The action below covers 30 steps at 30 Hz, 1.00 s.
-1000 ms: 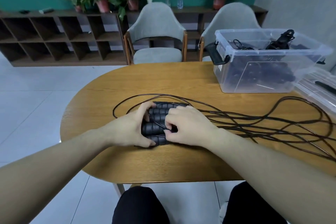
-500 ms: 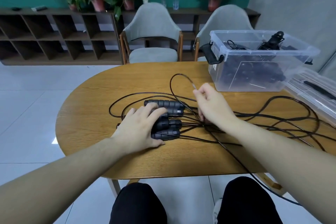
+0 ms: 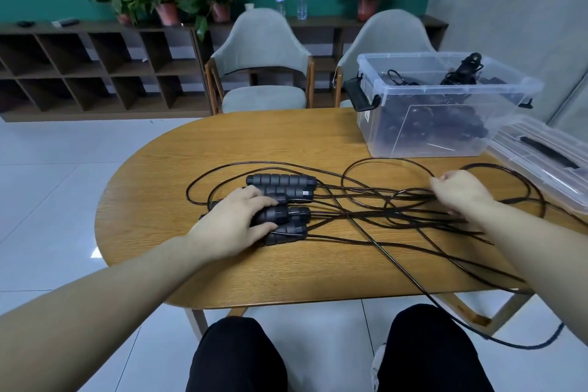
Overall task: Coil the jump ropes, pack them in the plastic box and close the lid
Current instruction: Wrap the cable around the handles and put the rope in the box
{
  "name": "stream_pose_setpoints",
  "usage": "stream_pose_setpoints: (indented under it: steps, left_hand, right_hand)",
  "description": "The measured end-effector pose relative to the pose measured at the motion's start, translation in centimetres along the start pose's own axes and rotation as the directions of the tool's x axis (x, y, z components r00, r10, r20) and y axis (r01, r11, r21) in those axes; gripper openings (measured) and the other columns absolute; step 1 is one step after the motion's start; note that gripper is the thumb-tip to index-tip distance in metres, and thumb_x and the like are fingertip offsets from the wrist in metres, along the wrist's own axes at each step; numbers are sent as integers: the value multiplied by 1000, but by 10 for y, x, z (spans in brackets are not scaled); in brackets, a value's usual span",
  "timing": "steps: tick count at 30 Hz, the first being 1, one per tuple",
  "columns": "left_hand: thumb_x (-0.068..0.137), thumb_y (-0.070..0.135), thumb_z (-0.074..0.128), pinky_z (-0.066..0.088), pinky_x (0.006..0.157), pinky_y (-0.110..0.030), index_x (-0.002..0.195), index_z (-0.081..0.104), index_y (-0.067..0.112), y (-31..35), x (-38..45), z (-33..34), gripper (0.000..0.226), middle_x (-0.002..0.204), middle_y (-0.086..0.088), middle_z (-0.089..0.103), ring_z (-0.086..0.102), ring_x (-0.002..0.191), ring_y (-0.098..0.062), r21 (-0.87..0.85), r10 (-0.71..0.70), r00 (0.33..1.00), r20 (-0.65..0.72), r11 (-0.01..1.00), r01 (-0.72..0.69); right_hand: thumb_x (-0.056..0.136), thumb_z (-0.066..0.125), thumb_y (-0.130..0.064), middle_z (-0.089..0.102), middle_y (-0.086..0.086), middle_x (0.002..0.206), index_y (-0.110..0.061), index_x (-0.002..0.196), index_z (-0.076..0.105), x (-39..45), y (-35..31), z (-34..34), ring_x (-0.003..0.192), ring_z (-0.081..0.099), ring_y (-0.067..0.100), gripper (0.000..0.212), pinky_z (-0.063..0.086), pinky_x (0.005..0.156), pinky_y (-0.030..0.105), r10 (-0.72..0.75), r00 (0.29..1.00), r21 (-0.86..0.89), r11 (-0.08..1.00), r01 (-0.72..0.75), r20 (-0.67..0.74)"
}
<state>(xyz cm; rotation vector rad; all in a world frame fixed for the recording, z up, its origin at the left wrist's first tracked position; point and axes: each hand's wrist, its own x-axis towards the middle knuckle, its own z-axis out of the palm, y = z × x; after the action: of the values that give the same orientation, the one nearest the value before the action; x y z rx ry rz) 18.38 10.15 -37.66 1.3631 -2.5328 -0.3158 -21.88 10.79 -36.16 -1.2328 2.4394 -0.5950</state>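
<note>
Several black ribbed jump-rope handles (image 3: 281, 183) lie bunched at the middle of the wooden table (image 3: 222, 143). My left hand (image 3: 237, 221) rests flat on the nearer handles, fingers fairly straight. Their thin black cords (image 3: 375, 219) spread in a tangle to the right. My right hand (image 3: 458, 192) pinches one cord, which arches in a loop toward the box. The clear plastic box (image 3: 445, 105) stands open at the far right, with black ropes inside. Its clear lid (image 3: 547, 156) lies beside it at the right edge.
One cord runs off the table's near edge and hangs to the floor at the lower right. Two grey chairs (image 3: 264, 73) stand behind the table. My knees sit under the near edge. A low shelf with plants lines the back wall.
My right hand left the handles and moved right along the table, drawing a cord out into a wide loop. My left hand stayed pressed on the handles.
</note>
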Motion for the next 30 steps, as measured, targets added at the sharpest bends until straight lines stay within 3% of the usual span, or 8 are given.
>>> stream_pose_setpoints:
  steps: [5,9,12,16,21,26,27,30]
  left_hand:
    - [94,45,65,46,102,-32,139,59,21,8,2,-6,51,133,0,64,57,121,-19,-40,-32,999,-38,999,31]
    - [94,54,59,48,90,-29,140,55,32,21,6,-11,51,133,7,65,61,102,-10,-62,-50,998,-40,997,47]
    - [94,58,55,49,94,-33,139,53,39,33,11,-14,48,131,10,64,60,116,-13,-99,-41,998,-56,994,35]
    - [95,58,55,52,88,-36,136,49,38,41,17,-19,46,119,12,65,61,105,-12,-95,-59,998,-25,994,56]
    - [87,41,75,47,82,-29,115,61,30,41,25,-29,34,101,9,61,58,94,-11,-127,-90,995,-48,988,83]
    - [88,40,74,42,68,-27,99,59,39,44,22,-48,19,85,11,60,56,80,-5,-202,-89,984,-155,978,56]
    - [88,43,73,45,66,-26,101,60,39,45,21,-52,19,84,12,63,58,78,-5,-215,-100,984,-145,974,68]
    - [90,47,68,53,66,-30,116,58,39,44,16,-59,28,85,13,67,62,75,-5,-120,-106,992,-69,988,97]
  right_hand:
    - [97,58,-38,54,11,62,-6,90,71,16,39,-17,49,44,23,35,37,51,29,177,984,145,973,-179,23]
    - [96,57,-48,60,17,88,-4,118,64,17,44,-21,68,50,28,50,38,57,30,201,980,307,931,-196,16]
    - [100,49,-38,60,11,120,-17,129,54,5,28,-31,97,52,28,37,39,82,34,143,958,428,904,-25,-247]
    - [96,49,-14,54,-6,80,-28,117,53,-27,-5,-36,67,49,11,25,41,65,32,-289,865,445,764,466,-410]
    - [94,56,-15,60,-11,79,-32,117,55,-78,-45,-17,64,54,6,28,47,60,31,-750,640,227,603,765,-164]
    - [93,64,-36,53,-13,141,-32,149,38,-101,-80,15,129,47,4,62,42,107,28,-811,557,179,583,792,179]
    - [94,64,-37,57,-11,138,-31,147,40,-102,-86,19,126,50,5,59,43,107,29,-793,567,202,607,769,223]
    - [100,53,-39,67,-12,73,-26,112,66,-102,-97,25,71,63,10,22,57,76,38,-760,596,281,650,706,260]
